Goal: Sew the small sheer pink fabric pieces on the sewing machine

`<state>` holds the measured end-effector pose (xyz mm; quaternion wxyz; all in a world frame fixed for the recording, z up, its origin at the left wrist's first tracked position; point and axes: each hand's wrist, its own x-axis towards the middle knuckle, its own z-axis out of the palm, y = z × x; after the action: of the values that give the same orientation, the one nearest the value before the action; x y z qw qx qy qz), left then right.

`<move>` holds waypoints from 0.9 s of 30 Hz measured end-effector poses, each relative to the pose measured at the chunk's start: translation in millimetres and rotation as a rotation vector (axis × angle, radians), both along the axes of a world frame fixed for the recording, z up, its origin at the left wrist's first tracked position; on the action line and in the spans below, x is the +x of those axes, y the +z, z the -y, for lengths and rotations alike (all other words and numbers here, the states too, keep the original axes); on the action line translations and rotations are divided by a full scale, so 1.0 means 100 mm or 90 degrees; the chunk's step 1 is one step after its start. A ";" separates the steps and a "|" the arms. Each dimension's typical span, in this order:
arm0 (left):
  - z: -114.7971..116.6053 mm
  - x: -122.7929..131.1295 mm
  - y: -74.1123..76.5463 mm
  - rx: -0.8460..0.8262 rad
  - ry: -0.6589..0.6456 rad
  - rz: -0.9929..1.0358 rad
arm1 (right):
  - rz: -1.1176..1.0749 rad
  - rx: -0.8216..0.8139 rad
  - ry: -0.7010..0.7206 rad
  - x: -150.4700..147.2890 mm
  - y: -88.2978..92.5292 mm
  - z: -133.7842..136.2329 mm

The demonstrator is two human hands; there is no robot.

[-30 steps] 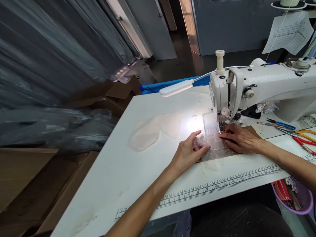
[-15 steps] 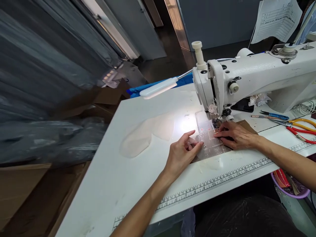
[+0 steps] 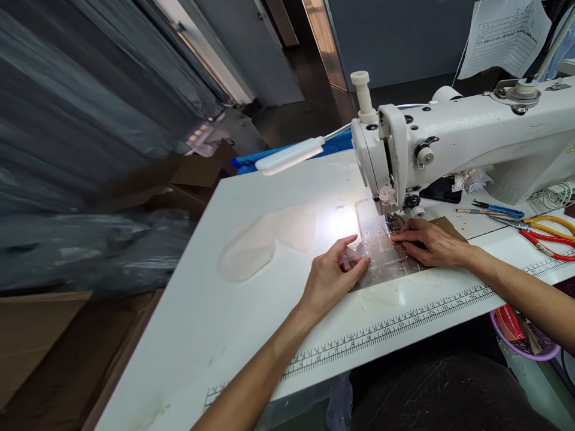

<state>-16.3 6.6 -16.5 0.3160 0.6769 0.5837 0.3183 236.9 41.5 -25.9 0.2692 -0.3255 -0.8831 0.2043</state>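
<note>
A white sewing machine [image 3: 467, 137] stands at the right, its presser foot [image 3: 392, 221] low over the needle plate area. My left hand [image 3: 335, 269] rests left of the foot, thumb and index finger apart at the edge of the tape-covered plate [image 3: 381, 263]. Just right of the foot is my right hand [image 3: 422, 240], fingers drawn together at the plate; whatever they hold is too small to make out. Two thin, pale, sheer pieces lie on the table: a rounded one [image 3: 247, 254] and another [image 3: 299, 227] beside it.
Yellow-handled scissors [image 3: 548, 224], red-handled scissors [image 3: 545, 245] and a blue tool [image 3: 498, 208] lie right of my right hand. A lamp [image 3: 290, 157] hangs over the white table [image 3: 188, 335]. A purple basket [image 3: 545, 353] sits below its edge; cardboard boxes [image 3: 40, 347] stand left.
My right hand has shifted slightly, its fingers drawn closer together beside the presser foot. My left hand stays nearly where it was. The view has moved a little.
</note>
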 end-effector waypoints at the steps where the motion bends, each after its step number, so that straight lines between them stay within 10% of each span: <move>1: 0.00 0.00 0.00 0.003 0.000 -0.004 | -0.003 -0.008 -0.005 0.01 0.01 0.00; 27: 0.05 -0.02 -0.01 0.178 -0.047 -0.119 | 0.153 0.050 0.107 0.02 0.16 0.13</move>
<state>-18.7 1.6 -17.6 0.1747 0.7618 0.5355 0.3200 239.1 28.6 -10.0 0.1559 -0.2616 -0.9405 0.1508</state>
